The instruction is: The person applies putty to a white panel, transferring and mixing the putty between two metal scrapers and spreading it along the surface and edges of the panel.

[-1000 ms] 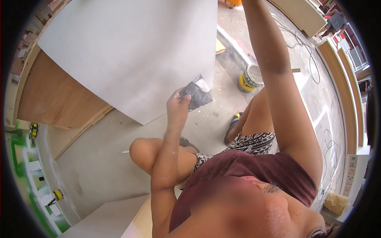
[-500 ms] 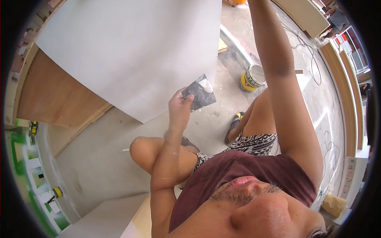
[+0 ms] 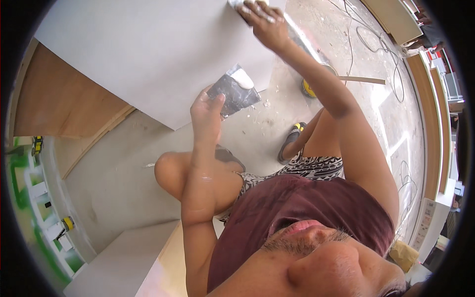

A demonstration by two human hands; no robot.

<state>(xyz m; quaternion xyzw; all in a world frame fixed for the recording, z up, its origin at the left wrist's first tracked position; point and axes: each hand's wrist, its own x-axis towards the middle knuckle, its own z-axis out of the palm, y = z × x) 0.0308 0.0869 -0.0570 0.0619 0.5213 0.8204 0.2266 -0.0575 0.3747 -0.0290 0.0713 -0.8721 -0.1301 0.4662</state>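
A dark, flat square scraper plate (image 3: 236, 97) is pinched in my left hand (image 3: 205, 115), its thumb lying on top. On the plate's far corner sits a lump of white putty (image 3: 242, 78). My right hand (image 3: 267, 24), fingers smeared white, grips a putty scraper (image 3: 237, 5) at the large white panel (image 3: 143, 54). Most of that scraper is hidden by the fingers and cut off at the upper edge. The panel's near corner points toward my left knee, and my left hand is just beside its edge.
A yellow-banded can (image 3: 308, 90) stands on the concrete floor (image 3: 118, 183) behind my right forearm, a thin strip (image 3: 363, 79) beside it. Cables (image 3: 381, 42) loop at the right. A brown wood panel (image 3: 64, 94) is at left; a pale board (image 3: 126, 257) lies near me.
My right hand has come down into view from beyond the upper edge, bringing its scraper onto the white panel. My left hand with the plate has shifted slightly up and left.
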